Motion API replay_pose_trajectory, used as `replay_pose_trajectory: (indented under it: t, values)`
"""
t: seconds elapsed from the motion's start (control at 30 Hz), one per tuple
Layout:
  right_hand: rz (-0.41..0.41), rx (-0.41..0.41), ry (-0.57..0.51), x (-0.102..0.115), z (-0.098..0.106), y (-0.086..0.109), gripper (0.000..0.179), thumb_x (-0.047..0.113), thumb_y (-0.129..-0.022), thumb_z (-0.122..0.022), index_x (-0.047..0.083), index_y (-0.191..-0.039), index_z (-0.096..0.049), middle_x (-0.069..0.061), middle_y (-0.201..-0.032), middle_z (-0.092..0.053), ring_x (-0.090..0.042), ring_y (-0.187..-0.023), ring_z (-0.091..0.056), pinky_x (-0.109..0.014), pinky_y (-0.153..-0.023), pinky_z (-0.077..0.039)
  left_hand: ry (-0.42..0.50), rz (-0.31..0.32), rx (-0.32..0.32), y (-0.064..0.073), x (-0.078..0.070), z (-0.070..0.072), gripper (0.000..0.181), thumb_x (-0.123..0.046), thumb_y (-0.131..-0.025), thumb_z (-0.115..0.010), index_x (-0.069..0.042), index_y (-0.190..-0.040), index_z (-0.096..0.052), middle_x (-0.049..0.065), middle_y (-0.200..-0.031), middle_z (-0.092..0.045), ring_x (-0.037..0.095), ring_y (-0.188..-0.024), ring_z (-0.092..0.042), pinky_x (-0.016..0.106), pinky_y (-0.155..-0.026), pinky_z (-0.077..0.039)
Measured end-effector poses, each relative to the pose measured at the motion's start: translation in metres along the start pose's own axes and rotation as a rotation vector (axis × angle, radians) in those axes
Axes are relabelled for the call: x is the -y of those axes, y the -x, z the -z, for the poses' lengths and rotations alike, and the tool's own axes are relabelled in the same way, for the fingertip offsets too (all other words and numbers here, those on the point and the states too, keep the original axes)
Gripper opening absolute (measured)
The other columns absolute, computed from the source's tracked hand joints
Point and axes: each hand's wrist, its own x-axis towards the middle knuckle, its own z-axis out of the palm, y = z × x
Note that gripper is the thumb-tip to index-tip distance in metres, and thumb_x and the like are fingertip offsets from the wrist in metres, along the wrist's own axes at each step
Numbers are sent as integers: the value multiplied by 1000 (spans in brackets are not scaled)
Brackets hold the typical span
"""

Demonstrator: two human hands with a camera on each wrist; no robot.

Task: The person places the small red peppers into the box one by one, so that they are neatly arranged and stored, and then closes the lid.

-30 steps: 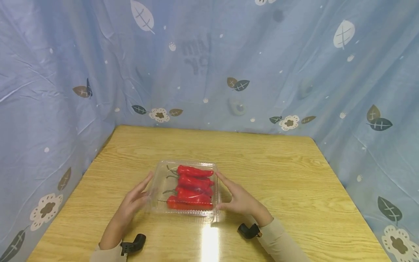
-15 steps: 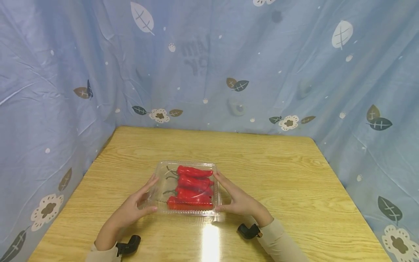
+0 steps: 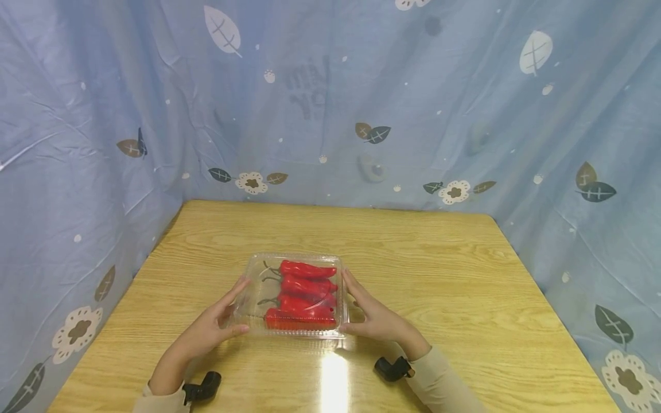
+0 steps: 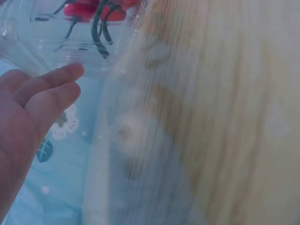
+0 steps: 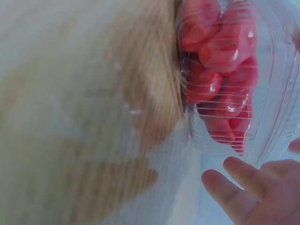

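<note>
A clear plastic clamshell box (image 3: 253,298) lies on the wooden table, its lid down. Inside it are several red chili peppers (image 3: 304,287), their dark stems pointing left. My left hand (image 3: 206,327) is at the box's left side, thumb by the front corner and fingertips at the side wall. Nearly straight fingers (image 4: 56,89) show against the box's end in the left wrist view. My right hand (image 3: 379,318) is at the right side with thumb and fingers spread. Its straight fingers (image 5: 229,187) are near the box's lower edge in the right wrist view.
A light wood table (image 3: 439,258) spreads around the box. Blue curtains (image 3: 330,103) with leaf and flower prints close it in at the back and both sides. Black wrist mounts (image 3: 202,387) are strapped at both beige sleeves. Light glares off the tabletop in front of the box.
My left hand has come in to the box's left side, thumb now at its front corner. My right fingertips have shifted slightly outward from the right edge. The box has stayed in place.
</note>
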Motion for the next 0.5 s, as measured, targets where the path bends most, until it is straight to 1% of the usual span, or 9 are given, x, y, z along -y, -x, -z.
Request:
replay_pose_trajectory:
  t: [0.03,0.1,0.13,0.2,0.27,0.33,0.37,0.43,0.5]
  values:
    - [-9,-1,-8,1,0,1,106,27,-85,-72,11,-152,8,-14,-159,12,-41,-141,-21,-63,-105,-33,4,11,-3,1,-1,-1,86,-8,-87,-67,-16,-154,-14,18,-159,1,-13,-137,-7,2,-101,-21]
    - [-27,-3,-28,2,-2,2,106,26,-85,-71,8,-152,10,-15,-159,11,-40,-142,-21,-60,-107,-32,5,34,-8,2,-4,-2,86,-9,-88,-66,-17,-154,-11,18,-159,3,1,-143,-5,2,-101,-20]
    - [-39,-3,-39,2,-2,2,107,26,-85,-71,8,-152,11,-15,-159,11,-39,-142,-21,-58,-108,-32,2,47,-12,2,-6,-3,87,-10,-88,-66,-16,-154,-10,19,-159,2,10,-145,-10,4,-102,-23]
    - [-68,-7,-64,3,-3,3,106,25,-86,-71,7,-151,10,-14,-159,8,-38,-142,-20,-56,-109,-32,-17,91,-24,3,-11,-4,89,-13,-88,-66,-13,-154,-6,22,-158,1,31,-142,-20,14,-105,-33]
    - [-86,-13,-86,3,-4,5,104,25,-86,-70,5,-151,8,-16,-160,4,-39,-142,-21,-56,-109,-34,-47,150,-36,4,-15,-5,92,-18,-89,-67,-8,-153,-2,27,-156,-1,48,-135,-26,31,-106,-40]
    - [-100,-24,-97,3,-6,6,102,25,-86,-71,4,-152,5,-17,-159,-2,-39,-141,-23,-56,-107,-36,-82,220,-48,5,-20,-5,95,-23,-89,-67,-2,-152,1,32,-154,-5,54,-130,-32,49,-105,-40]
    - [-104,-31,-101,3,-6,6,101,25,-86,-71,3,-152,3,-17,-159,-5,-40,-141,-24,-56,-107,-37,-101,260,-52,5,-22,-5,96,-25,-89,-67,0,-151,2,34,-153,-8,55,-130,-31,55,-104,-37]
    - [-100,-44,-113,3,-7,7,99,23,-86,-71,2,-152,0,-20,-158,-10,-42,-140,-25,-57,-105,-38,-120,325,-61,5,-26,-4,97,-28,-88,-68,3,-150,1,35,-150,-17,54,-130,-33,59,-103,-37]
    - [-113,-56,-128,3,-8,7,97,23,-86,-72,3,-152,-3,-21,-157,-15,-43,-138,-28,-56,-104,-40,-139,381,-72,4,-28,-3,94,-30,-88,-68,4,-149,-6,34,-146,-29,52,-127,-39,59,-100,-41]
